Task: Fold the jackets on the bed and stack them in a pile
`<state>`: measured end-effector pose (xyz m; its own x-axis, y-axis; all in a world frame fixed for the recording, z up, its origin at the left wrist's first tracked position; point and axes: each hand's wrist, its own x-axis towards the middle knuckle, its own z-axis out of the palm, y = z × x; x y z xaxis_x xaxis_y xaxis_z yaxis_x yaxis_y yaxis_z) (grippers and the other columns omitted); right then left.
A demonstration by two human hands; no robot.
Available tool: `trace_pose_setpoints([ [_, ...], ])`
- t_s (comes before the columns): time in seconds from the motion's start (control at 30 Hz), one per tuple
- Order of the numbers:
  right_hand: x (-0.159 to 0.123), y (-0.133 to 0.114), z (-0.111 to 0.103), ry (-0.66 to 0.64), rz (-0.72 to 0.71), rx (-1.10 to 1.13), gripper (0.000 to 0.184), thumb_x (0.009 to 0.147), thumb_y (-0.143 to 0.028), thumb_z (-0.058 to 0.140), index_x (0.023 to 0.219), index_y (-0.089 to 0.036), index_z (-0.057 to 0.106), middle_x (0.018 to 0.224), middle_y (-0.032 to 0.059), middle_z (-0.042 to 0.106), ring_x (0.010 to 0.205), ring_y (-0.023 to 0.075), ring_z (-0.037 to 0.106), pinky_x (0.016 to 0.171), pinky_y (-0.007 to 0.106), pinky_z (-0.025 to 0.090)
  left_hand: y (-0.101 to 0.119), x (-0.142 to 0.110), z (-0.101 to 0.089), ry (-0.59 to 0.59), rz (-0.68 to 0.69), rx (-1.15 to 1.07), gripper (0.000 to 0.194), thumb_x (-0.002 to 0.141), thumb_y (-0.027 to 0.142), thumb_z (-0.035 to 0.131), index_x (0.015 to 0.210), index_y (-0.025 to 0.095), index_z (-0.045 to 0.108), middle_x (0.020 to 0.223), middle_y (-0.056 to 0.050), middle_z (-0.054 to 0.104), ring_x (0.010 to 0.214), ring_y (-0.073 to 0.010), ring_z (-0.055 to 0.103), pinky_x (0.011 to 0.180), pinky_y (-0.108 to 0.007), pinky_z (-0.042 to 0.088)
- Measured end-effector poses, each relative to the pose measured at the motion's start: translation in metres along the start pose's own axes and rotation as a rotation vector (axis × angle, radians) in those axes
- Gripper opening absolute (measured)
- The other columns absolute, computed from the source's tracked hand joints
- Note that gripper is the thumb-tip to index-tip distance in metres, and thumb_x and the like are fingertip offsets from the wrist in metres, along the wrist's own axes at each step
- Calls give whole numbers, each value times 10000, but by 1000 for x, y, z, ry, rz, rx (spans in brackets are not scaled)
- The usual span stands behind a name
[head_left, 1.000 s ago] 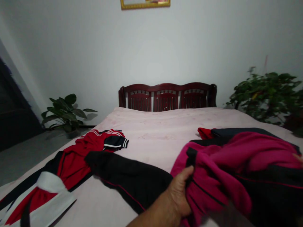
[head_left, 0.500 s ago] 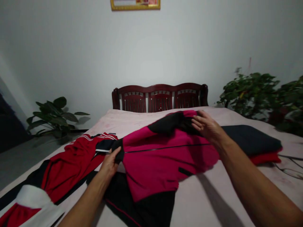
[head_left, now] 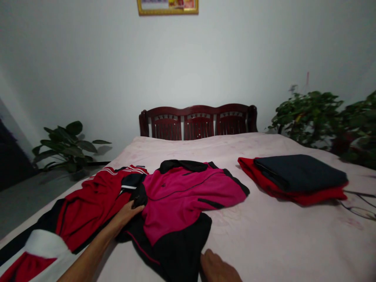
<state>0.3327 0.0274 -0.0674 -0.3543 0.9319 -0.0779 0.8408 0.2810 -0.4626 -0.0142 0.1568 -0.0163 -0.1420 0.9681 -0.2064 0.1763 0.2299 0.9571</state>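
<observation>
A magenta and black zip jacket (head_left: 176, 194) lies spread on the bed, its black collar toward the left and one black sleeve (head_left: 183, 246) reaching toward me. My left hand (head_left: 131, 211) is closed on the jacket at the collar, thumb on top of the cloth. At the bottom edge, my right hand (head_left: 220, 268) is bent with its fingers curled against the edge of that near sleeve. Its lower part is cut off by the frame. Left of the jacket lies a red garment (head_left: 91, 203) with white stripes and dark panels.
A folded stack has a dark navy garment (head_left: 305, 172) over a red one (head_left: 305, 197) on the right. Eyeglasses (head_left: 361, 211) lie beside it. A pale pink sheet (head_left: 279, 239) covers the bed. Behind are a wooden headboard (head_left: 199, 121) and plants (head_left: 308, 117).
The jacket has come down from being held up and lies flatter on the bed. My right hand has let go of its far side and moved down to the near sleeve. My left hand stays at the collar.
</observation>
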Motion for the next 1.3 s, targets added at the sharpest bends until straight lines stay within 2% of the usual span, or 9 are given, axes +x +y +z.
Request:
trace_pose_setpoints([
  [0.1,24,-31,22,125,14,-11,443,678,-132,613,1116,-175,665,1179,156,673,1053,321,601,876,384,455,-7,7,5,41,78,3,456,622,395,837,986,159,694,959,-89,782,897,-292,733,726,-341,590],
  [0.2,37,-56,9,202,7,466,308,721,-203,596,1019,-176,670,1048,107,695,1002,296,607,867,385,467,0,9,3,81,216,20,463,647,442,797,994,155,691,979,-76,776,926,-272,715,769,-326,570],
  [0.4,26,-50,-102,47,-16,1330,341,689,-276,568,1002,-170,650,733,1,636,616,142,543,543,227,381,22,5,-44,257,281,122,494,600,505,794,908,132,694,791,-31,735,763,-228,675,654,-283,512],
  [0.5,47,-35,-168,98,-12,1050,290,723,-250,503,963,-158,638,752,22,643,625,140,542,580,241,396,25,7,-62,298,255,144,474,608,473,793,931,142,693,840,-37,743,773,-215,676,656,-271,507],
  [0.67,113,5,-239,608,-137,-308,314,848,-165,516,1131,-156,651,1076,132,690,998,259,594,897,382,390,18,30,-65,487,159,162,339,592,359,764,836,162,636,707,-13,686,657,-191,641,590,-265,479],
  [0.8,116,64,-229,816,130,-478,391,925,-225,449,1280,-148,592,1235,172,643,1118,314,571,920,422,391,2,32,-64,547,101,201,312,573,347,781,770,169,615,638,-12,658,654,-218,645,577,-282,475],
  [1.0,78,160,-158,478,572,-99,620,890,-580,488,1299,-128,605,1276,203,638,1158,374,586,892,455,454,-18,4,-67,207,-12,156,448,599,485,816,895,168,705,826,-60,774,822,-282,722,690,-330,565],
  [1.17,87,167,-131,504,406,142,492,792,-610,584,982,-175,712,845,98,720,855,276,667,724,349,480,-25,5,-51,202,78,126,415,648,374,794,989,156,704,846,-52,785,825,-263,734,703,-300,583],
  [1.3,97,150,-159,720,223,338,484,744,-581,633,939,-144,707,793,68,705,763,233,639,632,300,458,-11,10,-58,321,202,117,402,790,398,644,1107,153,679,943,-50,791,872,-234,741,735,-284,592],
])
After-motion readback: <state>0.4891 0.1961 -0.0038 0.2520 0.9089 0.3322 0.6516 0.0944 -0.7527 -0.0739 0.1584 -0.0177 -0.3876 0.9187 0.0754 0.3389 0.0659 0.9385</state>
